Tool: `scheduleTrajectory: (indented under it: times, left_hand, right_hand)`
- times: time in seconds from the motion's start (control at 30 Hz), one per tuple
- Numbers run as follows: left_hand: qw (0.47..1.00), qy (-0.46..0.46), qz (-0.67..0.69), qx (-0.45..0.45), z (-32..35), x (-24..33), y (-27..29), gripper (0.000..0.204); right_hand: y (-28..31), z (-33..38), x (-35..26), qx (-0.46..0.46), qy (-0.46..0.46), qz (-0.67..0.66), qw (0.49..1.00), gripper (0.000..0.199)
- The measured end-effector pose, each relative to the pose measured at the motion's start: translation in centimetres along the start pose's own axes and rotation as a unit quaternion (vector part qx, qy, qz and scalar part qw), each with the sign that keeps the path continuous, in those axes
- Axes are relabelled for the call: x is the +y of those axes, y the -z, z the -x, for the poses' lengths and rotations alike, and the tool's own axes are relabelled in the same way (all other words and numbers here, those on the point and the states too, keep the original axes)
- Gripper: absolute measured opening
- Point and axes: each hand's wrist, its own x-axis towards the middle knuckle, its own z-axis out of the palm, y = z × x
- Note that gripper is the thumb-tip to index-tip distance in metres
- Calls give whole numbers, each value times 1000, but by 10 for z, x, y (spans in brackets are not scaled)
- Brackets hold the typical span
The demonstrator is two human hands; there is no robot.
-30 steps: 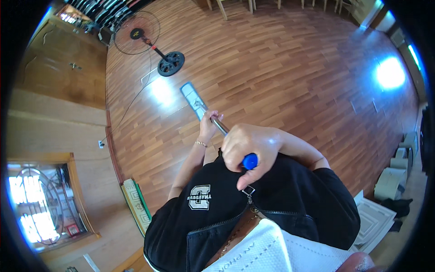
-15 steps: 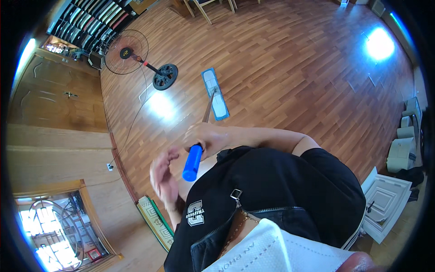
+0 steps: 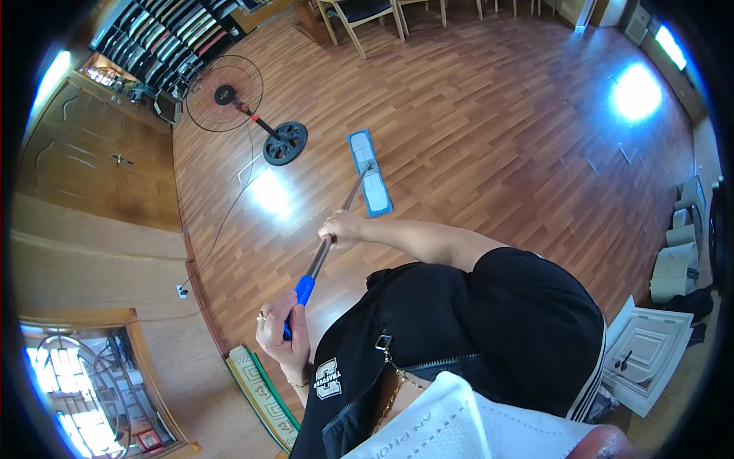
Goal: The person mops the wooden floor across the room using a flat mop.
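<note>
I'm in a roomy interior, perhaps a shop or showroom, though I can't rule out a home. Beyond my right hand (image 3: 342,228) spreads a wood-plank floor (image 3: 474,130). Far ahead of it stand wooden chairs (image 3: 349,32); far ahead to its left, a dark rack (image 3: 174,34) packed with flat pieces, and nearer, a standing fan (image 3: 225,95). Left of my left hand (image 3: 277,330) is a barred window (image 3: 73,390).

Black short-sleeved zip top (image 3: 436,314), white mask (image 3: 451,421), ring (image 3: 261,315), bracelet (image 3: 297,383)
</note>
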Motion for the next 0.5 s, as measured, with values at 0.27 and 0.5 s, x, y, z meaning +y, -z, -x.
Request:
scheduleTrajectory:
  times: [0.27, 0.5]
  left_hand:
    - [989, 42, 53, -130, -42, -11, -138, 10]
    - [976, -13, 56, -212, -89, 17, -235, 14]
  right_hand:
    - [38, 39, 144, -66, -257, 10, 964, 14]
    - [117, 125, 210, 88, -214, 113, 966, 15]
